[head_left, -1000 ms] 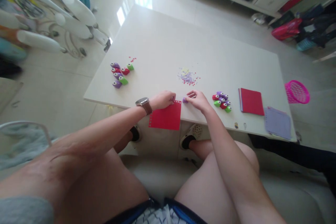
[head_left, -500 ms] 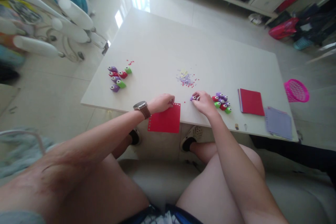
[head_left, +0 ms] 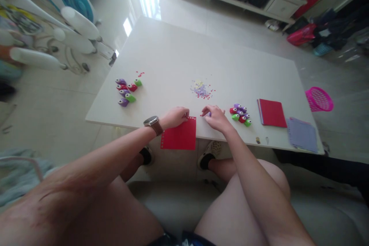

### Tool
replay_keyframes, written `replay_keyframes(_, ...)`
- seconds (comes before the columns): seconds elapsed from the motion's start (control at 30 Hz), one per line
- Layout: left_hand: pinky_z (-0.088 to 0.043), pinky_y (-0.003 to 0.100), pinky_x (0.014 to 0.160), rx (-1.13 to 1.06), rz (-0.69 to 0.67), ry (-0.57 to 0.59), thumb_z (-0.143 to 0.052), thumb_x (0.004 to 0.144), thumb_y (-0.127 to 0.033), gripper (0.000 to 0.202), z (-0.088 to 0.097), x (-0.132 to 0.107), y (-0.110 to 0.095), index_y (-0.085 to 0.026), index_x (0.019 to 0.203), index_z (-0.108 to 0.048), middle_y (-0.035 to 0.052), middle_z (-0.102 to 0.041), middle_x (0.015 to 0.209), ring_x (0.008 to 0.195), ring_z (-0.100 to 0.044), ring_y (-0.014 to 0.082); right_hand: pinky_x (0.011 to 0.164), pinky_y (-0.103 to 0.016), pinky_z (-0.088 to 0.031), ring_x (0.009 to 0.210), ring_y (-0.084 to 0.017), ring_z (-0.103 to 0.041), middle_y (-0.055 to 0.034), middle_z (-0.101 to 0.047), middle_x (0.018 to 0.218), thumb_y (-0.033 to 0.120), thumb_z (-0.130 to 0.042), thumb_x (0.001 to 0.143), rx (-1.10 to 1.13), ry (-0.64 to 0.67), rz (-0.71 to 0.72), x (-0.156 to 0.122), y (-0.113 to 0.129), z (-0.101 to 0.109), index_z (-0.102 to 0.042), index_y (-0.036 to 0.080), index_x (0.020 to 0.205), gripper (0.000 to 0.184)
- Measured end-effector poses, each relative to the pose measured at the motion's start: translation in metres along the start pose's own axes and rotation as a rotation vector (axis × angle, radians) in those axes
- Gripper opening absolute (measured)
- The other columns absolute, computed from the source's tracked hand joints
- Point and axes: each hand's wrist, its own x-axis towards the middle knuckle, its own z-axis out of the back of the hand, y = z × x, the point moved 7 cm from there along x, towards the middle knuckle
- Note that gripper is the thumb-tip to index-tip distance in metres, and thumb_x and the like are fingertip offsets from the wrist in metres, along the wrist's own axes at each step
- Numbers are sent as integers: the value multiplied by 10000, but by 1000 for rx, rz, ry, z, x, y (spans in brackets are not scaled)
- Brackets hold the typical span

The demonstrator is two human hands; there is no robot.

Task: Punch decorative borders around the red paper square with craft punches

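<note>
My left hand (head_left: 177,117), a watch on its wrist, is closed on the top edge of a red paper sheet (head_left: 179,134). Small punched holes run along the sheet's top and left edges, and its lower part hangs past the table edge. My right hand (head_left: 215,118) is curled around a small purple craft punch (head_left: 210,114), mostly hidden by the fingers. Its fingertips reach a tiny red paper bit (head_left: 201,115) on the table. Right of it sits a cluster of purple, red and green craft punches (head_left: 241,114) with eye-like fronts.
Paper confetti (head_left: 201,90) lies mid-table. More punches (head_left: 126,92) and red bits (head_left: 140,73) are at the left. A red paper stack (head_left: 272,112), purple sheets (head_left: 302,134) and two small items lie at the right. A pink basket (head_left: 319,99) stands beyond the table.
My right hand has shifted left over the purple craft punch, its fingertips now at the red bit. The left hand stays on the red sheet. The view has tilted slightly.
</note>
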Motion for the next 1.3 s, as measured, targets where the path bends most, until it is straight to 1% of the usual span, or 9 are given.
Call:
replay_keyframes(0.1, -467, 282, 747, -4, 1, 5, -586, 866, -172, 141, 1, -1, -1, -193, 937, -706, 51, -730, 932, 837, -633, 189, 1056, -548, -383, 1205, -301, -600, -81, -780, 1110, 75, -526, 769, -7, 8, -17, 1, -3, -3, -674, 224, 1071, 368)
replay_keyframes(0.23, -467, 291, 754, -8, 0, 8, -588, 857, -176, 130, 0, 0, -1, -194, 921, -700, 49, -725, 926, 843, -630, 193, 1100, -562, -367, 1361, -338, -500, -142, -653, 1400, 115, -553, 791, -36, -133, -30, 2, -5, 4, -619, 231, 1312, 538)
replay_keyframes(0.3, -464, 295, 755, -11, -3, 6, -588, 854, -178, 124, -1, 1, 0, -196, 914, -695, 49, -722, 922, 842, -626, 194, 1098, -559, -374, 1383, -343, -474, -152, -627, 1429, 133, -551, 815, -47, -182, -34, 2, -5, 7, -595, 226, 1354, 549)
replay_keyframes(0.53, -472, 301, 777, -12, -30, -10, -586, 858, -182, 120, -2, 1, 1, -202, 910, -692, 55, -723, 936, 874, -634, 204, 1001, -495, -450, 1235, -343, -533, -125, -687, 1230, 136, -566, 830, -171, -222, -38, 2, -9, 15, -717, 215, 1078, 301)
replay_keyframes(0.7, -478, 309, 800, 43, -49, -50, -544, 908, -196, 162, 6, -3, -7, -209, 965, -695, 65, -717, 1014, 914, -650, 208, 962, -370, -482, 1085, -260, -622, -103, -706, 1095, 80, -519, 874, -215, -189, -42, 2, -18, 18, -737, 204, 990, 276)
replay_keyframes(0.87, -481, 323, 763, 174, -68, -67, -439, 959, -138, 262, 9, -12, -29, -191, 986, -695, 82, -697, 999, 868, -641, 208, 928, -328, -494, 1035, -231, -664, -86, -728, 1110, 47, -492, 881, -250, -166, -97, 1, -25, 20, -750, 219, 999, 332)
replay_keyframes(1.0, -507, 340, 812, 259, -129, -47, -454, 962, -124, 245, 1, -25, -52, -163, 987, -695, 115, -690, 1017, 938, -625, 233, 910, -336, -504, 1046, -249, -685, -116, -742, 1146, 71, -496, 881, -288, -157, -139, 0, -30, 28, -774, 206, 1008, 334)
replay_keyframes(1.17, -532, 374, 860, 288, -105, -35, -494, 952, -124, 213, -5, -35, -62, -151, 969, -704, 152, -685, 1085, 1026, -598, 270, 869, -337, -507, 1006, -280, -715, -169, -779, 1099, 198, -578, 871, -321, -122, -262, -1, -55, 45, -811, 168, 919, 240)
replay_keyframes(1.3, -547, 389, 861, 288, -90, -23, -490, 955, -122, 224, -8, -36, -63, -145, 946, -712, 163, -678, 1081, 1043, -594, 281, 840, -364, -512, 948, -303, -727, -212, -778, 997, 240, -596, 854, -398, -55, -378, -5, -82, 49, -834, 132, 887, 263)
